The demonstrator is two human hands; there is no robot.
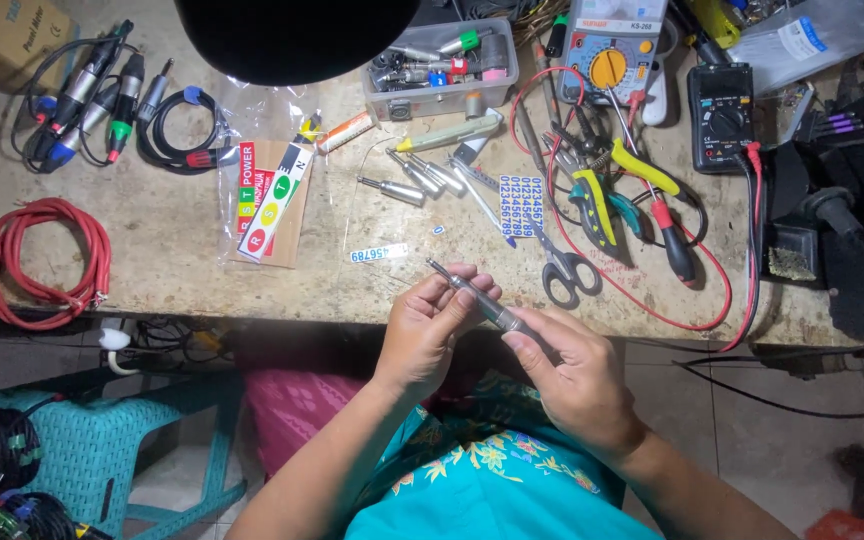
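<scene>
You hold a slim metal plug connector (477, 297) between both hands at the near edge of the workbench (182, 240). Your left hand (427, 330) closes its fingertips around the connector's forward end, and your right hand (572, 370) pinches the rear end between thumb and forefinger, so the piece lies slanted across the gap between them. Just beyond your right hand lie black-handled scissors (564, 270), with a sheet of number stickers (520, 205) a little farther out. Beyond your left hand rests a small number strip (379, 254), and farther still three loose metal connector shells (417, 178). Well off to the left of your left hand lies a coiled red cable (47, 262)
</scene>
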